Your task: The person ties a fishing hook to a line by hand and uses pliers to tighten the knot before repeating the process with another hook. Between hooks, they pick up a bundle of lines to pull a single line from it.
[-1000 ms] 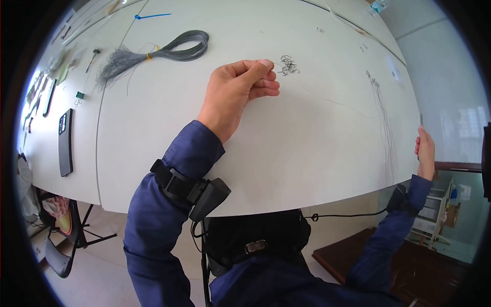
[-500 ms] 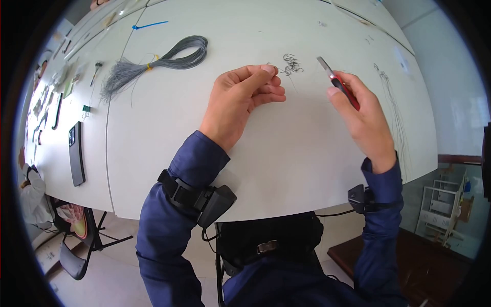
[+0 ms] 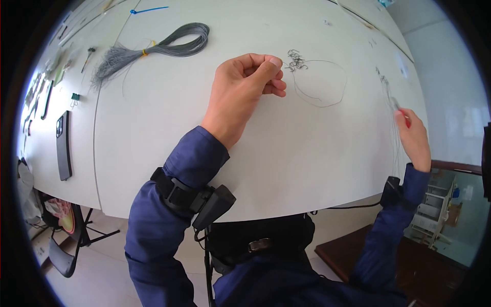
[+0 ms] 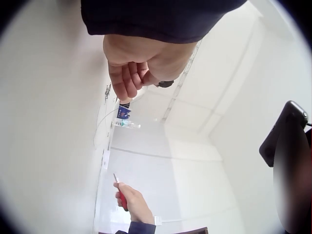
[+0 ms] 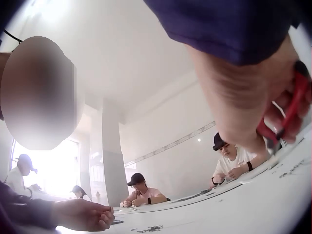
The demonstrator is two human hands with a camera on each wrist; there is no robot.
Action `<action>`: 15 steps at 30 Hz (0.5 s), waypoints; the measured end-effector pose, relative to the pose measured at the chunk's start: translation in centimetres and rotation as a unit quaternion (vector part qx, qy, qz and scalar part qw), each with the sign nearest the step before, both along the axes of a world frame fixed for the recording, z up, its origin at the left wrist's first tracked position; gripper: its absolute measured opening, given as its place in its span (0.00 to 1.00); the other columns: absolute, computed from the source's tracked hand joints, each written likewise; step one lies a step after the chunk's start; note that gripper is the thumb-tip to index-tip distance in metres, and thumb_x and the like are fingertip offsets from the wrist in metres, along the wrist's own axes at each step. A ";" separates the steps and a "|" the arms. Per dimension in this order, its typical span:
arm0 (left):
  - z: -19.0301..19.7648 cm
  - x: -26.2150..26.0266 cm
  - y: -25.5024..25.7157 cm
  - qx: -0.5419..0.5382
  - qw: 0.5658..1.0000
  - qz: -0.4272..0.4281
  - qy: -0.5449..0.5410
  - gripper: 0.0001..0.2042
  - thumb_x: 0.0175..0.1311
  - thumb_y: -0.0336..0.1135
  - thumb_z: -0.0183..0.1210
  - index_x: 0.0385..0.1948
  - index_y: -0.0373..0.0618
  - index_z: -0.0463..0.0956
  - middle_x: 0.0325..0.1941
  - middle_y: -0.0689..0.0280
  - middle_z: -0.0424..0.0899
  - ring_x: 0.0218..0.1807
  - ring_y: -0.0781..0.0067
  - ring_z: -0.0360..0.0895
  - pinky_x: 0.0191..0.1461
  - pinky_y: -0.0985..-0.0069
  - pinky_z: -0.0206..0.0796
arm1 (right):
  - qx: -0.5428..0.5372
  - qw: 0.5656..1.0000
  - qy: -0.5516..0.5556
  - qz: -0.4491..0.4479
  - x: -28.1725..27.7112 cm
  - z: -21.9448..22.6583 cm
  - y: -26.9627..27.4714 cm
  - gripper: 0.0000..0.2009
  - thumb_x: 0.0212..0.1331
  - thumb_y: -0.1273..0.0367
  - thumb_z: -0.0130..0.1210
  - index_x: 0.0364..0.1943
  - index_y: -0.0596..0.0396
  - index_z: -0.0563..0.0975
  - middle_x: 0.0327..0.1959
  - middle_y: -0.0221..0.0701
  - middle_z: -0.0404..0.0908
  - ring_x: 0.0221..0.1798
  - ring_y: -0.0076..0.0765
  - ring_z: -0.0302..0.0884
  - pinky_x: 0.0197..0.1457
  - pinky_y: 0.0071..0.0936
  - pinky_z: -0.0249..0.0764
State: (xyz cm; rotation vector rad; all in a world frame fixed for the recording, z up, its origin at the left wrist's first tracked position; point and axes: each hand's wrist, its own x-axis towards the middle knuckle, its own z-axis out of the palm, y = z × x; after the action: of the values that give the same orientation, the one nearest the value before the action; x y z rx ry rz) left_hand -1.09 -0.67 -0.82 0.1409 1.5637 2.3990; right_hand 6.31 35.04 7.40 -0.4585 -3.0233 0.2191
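My left hand (image 3: 232,100) pinches a thin line (image 3: 343,84) between thumb and forefinger; what else the fingertips cover cannot be told. The line loops out to the right, beside a small pile of dark hooks (image 3: 296,61). In the left wrist view the line (image 4: 99,124) curves down from near the left hand (image 4: 139,68). Near the table's right edge, my right hand (image 3: 415,140) grips a red-handled metal-tipped tool (image 3: 407,122) over several hooked lines (image 3: 391,115). Its red handles (image 5: 296,105) show in the right hand (image 5: 273,92) in the right wrist view.
A grey bundle of lines (image 3: 192,47) tied in yellow lies at the back left. Further left are a phone (image 3: 63,146), a green clip (image 3: 75,96) and a blue tie (image 3: 149,9). Seated people (image 5: 141,192) are across the table in the right wrist view.
My right hand has swung from near the left hand out to the right edge with the tool. The thin line now shows as a wide loop. My left hand keeps its pinch.
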 end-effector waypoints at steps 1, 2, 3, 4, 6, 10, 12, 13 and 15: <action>0.1 0.1 0.1 -0.006 1.000 0.003 0.001 0.12 0.72 0.39 0.59 0.38 0.35 0.78 0.34 0.65 0.81 0.36 0.72 0.80 0.48 0.73 0.75 | -0.073 0.997 0.036 0.009 0.5 0.2 -0.3 0.18 0.73 0.61 0.52 0.54 0.62 0.76 0.39 0.34 0.82 0.38 0.24 0.74 0.45 0.22 0.72; 0.2 0.2 0.2 -0.014 1.000 0.005 0.003 0.13 0.72 0.39 0.59 0.38 0.35 0.78 0.34 0.65 0.81 0.36 0.72 0.80 0.48 0.73 0.75 | -0.147 0.986 0.073 0.016 1.2 0.2 -0.8 0.18 0.73 0.61 0.51 0.54 0.63 0.76 0.40 0.33 0.82 0.39 0.23 0.74 0.46 0.22 0.71; 0.4 0.3 0.4 -0.024 1.000 0.004 0.005 0.13 0.72 0.39 0.59 0.38 0.35 0.78 0.34 0.65 0.81 0.36 0.73 0.80 0.48 0.73 0.75 | -0.222 0.969 0.110 0.021 1.5 0.4 -2.5 0.18 0.74 0.62 0.50 0.54 0.64 0.76 0.41 0.32 0.81 0.40 0.23 0.73 0.47 0.21 0.71; 0.4 0.3 0.5 -0.025 1.000 0.002 0.006 0.13 0.72 0.39 0.59 0.39 0.35 0.78 0.34 0.65 0.81 0.36 0.73 0.80 0.48 0.73 0.75 | -0.286 0.953 0.084 0.061 1.6 0.6 -4.7 0.17 0.74 0.63 0.50 0.54 0.64 0.76 0.41 0.30 0.80 0.40 0.22 0.72 0.48 0.20 0.70; 0.5 0.3 0.5 -0.030 0.999 -0.004 0.012 0.13 0.72 0.39 0.60 0.39 0.35 0.78 0.33 0.65 0.81 0.36 0.73 0.80 0.48 0.73 0.75 | -0.363 0.914 0.070 0.170 1.5 -0.8 -9.3 0.16 0.73 0.64 0.50 0.53 0.63 0.76 0.40 0.28 0.80 0.39 0.22 0.71 0.50 0.19 0.69; 0.3 0.3 0.2 -0.037 0.999 -0.024 0.028 0.13 0.72 0.39 0.60 0.40 0.34 0.78 0.33 0.65 0.81 0.35 0.73 0.80 0.47 0.73 0.76 | -0.337 0.908 0.098 0.229 -0.3 -3.1 -15.1 0.14 0.69 0.65 0.55 0.48 0.64 0.77 0.36 0.40 0.82 0.38 0.33 0.80 0.45 0.30 0.76; 0.3 0.3 0.2 -0.032 0.999 -0.024 0.028 0.14 0.72 0.39 0.60 0.40 0.34 0.78 0.33 0.65 0.81 0.35 0.73 0.80 0.47 0.73 0.76 | -0.336 0.909 0.082 0.231 -1.0 -3.1 -16.1 0.14 0.68 0.65 0.56 0.47 0.64 0.77 0.36 0.42 0.82 0.37 0.35 0.80 0.43 0.30 0.76; 0.4 0.3 0.2 -0.035 0.999 -0.024 0.026 0.14 0.71 0.39 0.61 0.40 0.34 0.78 0.33 0.65 0.81 0.35 0.73 0.80 0.47 0.73 0.76 | -0.340 0.903 0.107 0.238 -1.2 -3.6 -16.3 0.13 0.68 0.66 0.56 0.45 0.64 0.78 0.31 0.40 0.81 0.31 0.33 0.78 0.38 0.28 0.75; 0.6 0.4 0.3 -0.039 0.999 -0.021 0.018 0.14 0.71 0.39 0.61 0.40 0.34 0.78 0.33 0.65 0.81 0.35 0.74 0.80 0.46 0.73 0.76 | -0.340 0.912 0.079 0.217 -1.0 -2.7 -16.6 0.12 0.68 0.66 0.56 0.43 0.65 0.79 0.27 0.38 0.79 0.27 0.32 0.75 0.35 0.27 0.73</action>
State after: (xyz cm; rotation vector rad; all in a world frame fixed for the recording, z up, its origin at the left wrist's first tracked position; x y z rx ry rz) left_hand -0.66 -0.41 -0.22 0.2004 1.6506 2.3126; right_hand 5.32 18.41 4.66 0.2145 -2.7580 1.2818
